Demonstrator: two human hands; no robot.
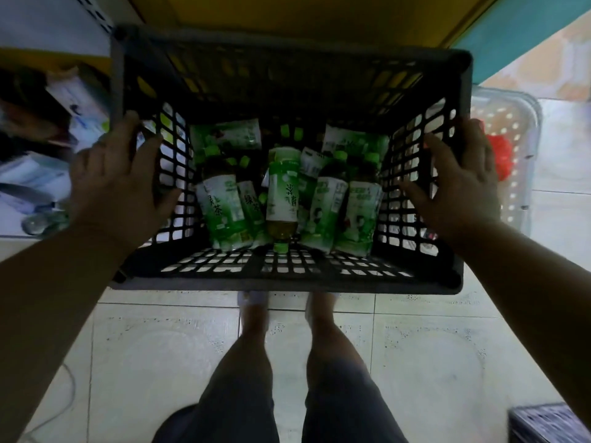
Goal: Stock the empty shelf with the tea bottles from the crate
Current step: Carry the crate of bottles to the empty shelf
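Gripping crate [287, 279] walls, left hand [116, 183] and right hand [460, 183] (tea bottles [283, 193] inside)

Floor [415, 362]: pale tiles.
On floor: the person's feet [252, 302]; white perforated basket [521, 155] at right; dark crate corner [550, 423] at lower right.
Crate [287, 276]: black lattice, carries tea bottles [283, 190] lying jumbled.

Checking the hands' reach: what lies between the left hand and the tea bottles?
In the head view, only the crate's slotted left wall separates the left hand, gripping that rim, from the tea bottles.
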